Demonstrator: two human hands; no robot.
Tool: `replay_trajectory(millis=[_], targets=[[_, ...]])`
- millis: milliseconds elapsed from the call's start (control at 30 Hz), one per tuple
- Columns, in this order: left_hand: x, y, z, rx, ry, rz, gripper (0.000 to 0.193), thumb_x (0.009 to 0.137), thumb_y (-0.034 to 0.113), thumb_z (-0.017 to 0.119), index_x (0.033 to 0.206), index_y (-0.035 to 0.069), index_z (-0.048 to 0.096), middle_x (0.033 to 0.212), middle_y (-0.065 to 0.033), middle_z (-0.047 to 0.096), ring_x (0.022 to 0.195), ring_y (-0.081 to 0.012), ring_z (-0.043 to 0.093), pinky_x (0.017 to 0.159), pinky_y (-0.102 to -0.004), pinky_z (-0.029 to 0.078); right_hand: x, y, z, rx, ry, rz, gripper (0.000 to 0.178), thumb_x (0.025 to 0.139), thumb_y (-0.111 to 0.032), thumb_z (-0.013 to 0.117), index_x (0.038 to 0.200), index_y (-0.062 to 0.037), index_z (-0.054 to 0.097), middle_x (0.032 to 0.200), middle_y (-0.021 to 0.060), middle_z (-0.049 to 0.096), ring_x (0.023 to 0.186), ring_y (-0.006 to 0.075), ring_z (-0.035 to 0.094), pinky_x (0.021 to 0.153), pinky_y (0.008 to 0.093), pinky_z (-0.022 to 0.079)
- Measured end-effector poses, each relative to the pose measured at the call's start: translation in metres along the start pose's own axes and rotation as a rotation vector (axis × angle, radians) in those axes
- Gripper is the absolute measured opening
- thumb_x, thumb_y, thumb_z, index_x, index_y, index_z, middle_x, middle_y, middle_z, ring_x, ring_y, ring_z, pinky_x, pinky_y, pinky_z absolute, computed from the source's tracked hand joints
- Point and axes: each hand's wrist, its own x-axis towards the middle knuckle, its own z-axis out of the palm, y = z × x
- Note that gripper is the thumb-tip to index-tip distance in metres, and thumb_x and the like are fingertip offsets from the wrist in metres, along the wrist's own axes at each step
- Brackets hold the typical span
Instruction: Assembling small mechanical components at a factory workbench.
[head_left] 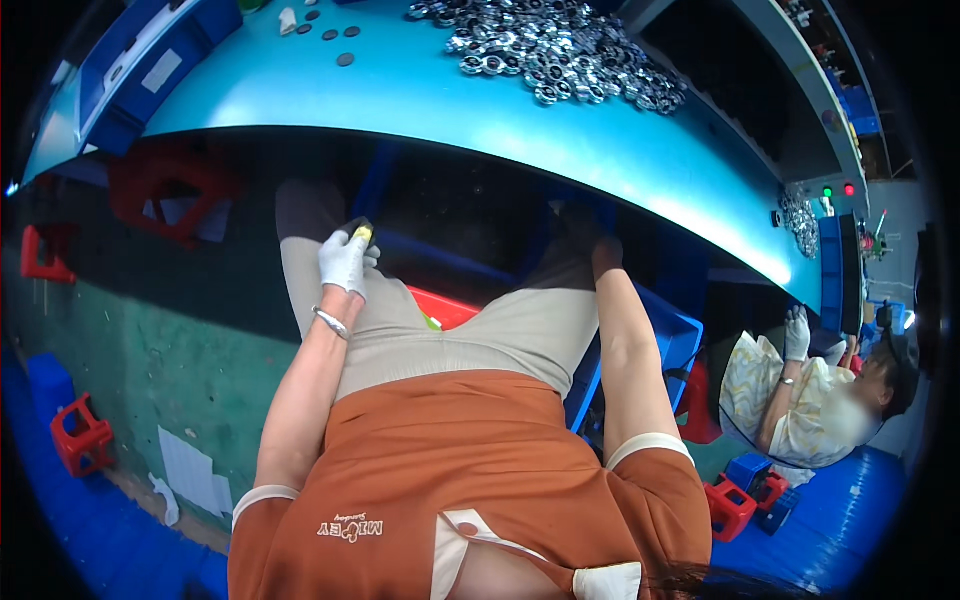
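My left hand (345,264), in a white glove and with a silver bangle at the wrist, is above my left thigh, below the table edge. Its fingers are closed on a small dark and yellow object (363,233), whose kind I cannot make out. My right hand (604,254) reaches into the shadow under the table, beside my right knee. Its fingers are lost in the dark, so whether it holds anything does not show. A large heap of shiny metal parts with round dark centres (560,50) lies on the blue tabletop (400,100), beyond both hands.
Several dark discs (330,35) lie at the table's far left, near a blue bin (160,65). Another blue bin (655,335) stands by my right arm. Red stools (80,437) are on the floor. At the right sits another person (800,395) with a gloved hand raised.
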Motion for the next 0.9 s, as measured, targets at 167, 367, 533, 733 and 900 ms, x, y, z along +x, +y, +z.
replay_trajectory(millis=[167, 367, 533, 733, 900], targets=[[0.002, -0.005, 0.002, -0.045, 0.014, 0.001, 0.030, 0.097, 0.001, 0.059, 0.127, 0.004, 0.067, 0.104, -0.0079, 0.070, 0.072, -0.0148, 0.068, 0.058, -0.0233, 0.053, 0.003, 0.015, 0.048, -0.012, 0.014, -0.005, 0.022, 0.090, -0.028, 0.059, 0.094, -0.0143, 0.075, 0.100, 0.0110, 0.074, 0.098, 0.0293, 0.069, 0.087, 0.0427, 0.052], [0.013, -0.012, 0.010, -0.075, 0.005, -0.032, 0.028, 0.097, 0.005, 0.061, 0.124, 0.005, 0.066, 0.107, -0.0082, 0.068, 0.080, -0.0230, 0.069, 0.067, -0.0338, 0.056, 0.026, 0.026, 0.108, -0.044, 0.003, -0.020, 0.019, 0.088, -0.026, 0.062, 0.088, -0.0140, 0.077, 0.095, 0.0096, 0.075, 0.095, 0.0277, 0.070, 0.086, 0.0416, 0.051], [0.016, -0.017, 0.000, -0.053, 0.035, -0.028, 0.034, 0.097, 0.001, 0.052, 0.130, 0.004, 0.063, 0.117, -0.0119, 0.063, 0.085, -0.0270, 0.069, 0.074, -0.0395, 0.058, 0.030, 0.007, 0.125, -0.107, -0.123, -0.120, 0.024, 0.094, -0.028, 0.058, 0.099, -0.0150, 0.078, 0.106, 0.0067, 0.073, 0.109, 0.0262, 0.064, 0.088, 0.0439, 0.048], [0.014, -0.017, 0.009, 0.000, -0.002, -0.038, 0.038, 0.096, -0.003, 0.050, 0.132, 0.003, 0.061, 0.116, -0.0126, 0.063, 0.084, -0.0279, 0.070, 0.073, -0.0380, 0.058, 0.083, 0.008, 0.118, -0.028, -0.119, -0.117, 0.024, 0.095, -0.027, 0.057, 0.101, -0.0141, 0.077, 0.108, 0.0077, 0.073, 0.109, 0.0267, 0.063, 0.088, 0.0438, 0.048], [0.013, -0.014, 0.013, 0.061, 0.010, -0.031, 0.037, 0.096, -0.003, 0.050, 0.131, 0.002, 0.062, 0.115, -0.0121, 0.064, 0.083, -0.0260, 0.070, 0.071, -0.0361, 0.058, 0.085, 0.012, 0.113, 0.032, -0.099, -0.140, 0.024, 0.095, -0.026, 0.057, 0.103, -0.0132, 0.075, 0.109, 0.0088, 0.072, 0.110, 0.0272, 0.063, 0.089, 0.0437, 0.049]])
